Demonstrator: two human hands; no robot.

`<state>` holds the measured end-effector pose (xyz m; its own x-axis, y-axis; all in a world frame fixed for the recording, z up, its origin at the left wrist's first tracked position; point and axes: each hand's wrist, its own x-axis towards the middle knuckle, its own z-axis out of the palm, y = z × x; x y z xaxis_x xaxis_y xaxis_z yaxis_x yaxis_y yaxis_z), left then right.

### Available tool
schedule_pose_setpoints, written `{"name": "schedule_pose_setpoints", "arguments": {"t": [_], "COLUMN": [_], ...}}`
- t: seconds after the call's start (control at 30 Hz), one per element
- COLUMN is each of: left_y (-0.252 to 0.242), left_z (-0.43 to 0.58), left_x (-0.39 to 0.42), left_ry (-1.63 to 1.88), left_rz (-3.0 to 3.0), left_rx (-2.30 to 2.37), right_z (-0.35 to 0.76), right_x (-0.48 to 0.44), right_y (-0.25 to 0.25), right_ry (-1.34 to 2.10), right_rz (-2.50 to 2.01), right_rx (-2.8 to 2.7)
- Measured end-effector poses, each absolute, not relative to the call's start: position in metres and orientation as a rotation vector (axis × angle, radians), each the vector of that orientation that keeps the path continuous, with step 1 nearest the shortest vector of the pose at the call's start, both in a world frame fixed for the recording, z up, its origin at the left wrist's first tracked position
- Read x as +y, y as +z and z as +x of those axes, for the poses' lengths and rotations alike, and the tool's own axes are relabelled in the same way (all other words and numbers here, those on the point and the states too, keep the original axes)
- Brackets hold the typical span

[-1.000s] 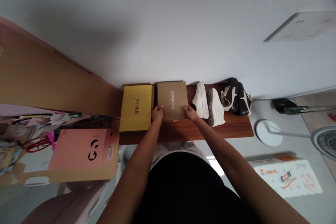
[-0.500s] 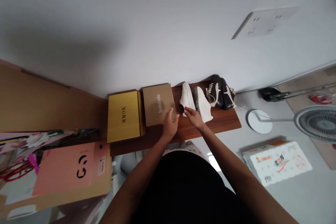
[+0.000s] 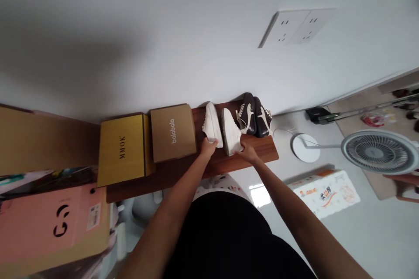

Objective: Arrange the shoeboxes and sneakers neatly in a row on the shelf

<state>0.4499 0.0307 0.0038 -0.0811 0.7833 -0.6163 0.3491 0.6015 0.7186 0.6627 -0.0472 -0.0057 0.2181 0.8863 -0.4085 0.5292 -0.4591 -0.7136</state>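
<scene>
Two white shoes stand side by side on a dark wooden shelf [image 3: 262, 150]. My left hand [image 3: 208, 146] grips the near end of the left white shoe [image 3: 212, 124]. At the near end of the right white shoe [image 3: 231, 130], my right hand [image 3: 247, 152] has its fingers closed on the shoe's edge. A pair of dark brown shoes [image 3: 248, 115] with cream trim sits just right of the white pair. Left of the white shoes lies a brown box [image 3: 163, 139] marked balabala.
A yellow box [image 3: 114, 157] stands at the shelf's left part. Pink packaging [image 3: 39, 222] is at the lower left. To the right are a fan [image 3: 376, 151], a white round base [image 3: 305, 148] and a tissue pack [image 3: 327, 194] on the floor.
The view has shifted to the right. My hands, previously apart from the shoes with fingers spread, have closed on the near ends of the two white shoes.
</scene>
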Motion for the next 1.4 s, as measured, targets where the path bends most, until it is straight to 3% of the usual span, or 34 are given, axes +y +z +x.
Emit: {"name": "schedule_pose_setpoints", "arguments": {"t": [0.23,0.47,0.87,1.4], "left_y": [0.001,0.022,0.065,0.047], "left_z": [0.440,0.437,0.465,0.486], "left_x": [0.034,0.048,0.046,0.041], "left_ry": [0.395,0.269,-0.256,-0.385], "left_rz": [1.015,1.391,1.944,1.904], "left_rx": [1.582,1.519,1.646,1.716], "right_z": [0.669,0.672,0.641,0.607], "right_x": [-0.031,-0.013,0.026,0.044], "right_y": [-0.012,0.016,0.058,0.045], "right_ry": [1.495,1.600,0.918,0.991], "right_rz": [-1.957,-1.718,-2.076,-2.137], "right_rx": [-1.287,-1.411,-2.525,-2.651]}}
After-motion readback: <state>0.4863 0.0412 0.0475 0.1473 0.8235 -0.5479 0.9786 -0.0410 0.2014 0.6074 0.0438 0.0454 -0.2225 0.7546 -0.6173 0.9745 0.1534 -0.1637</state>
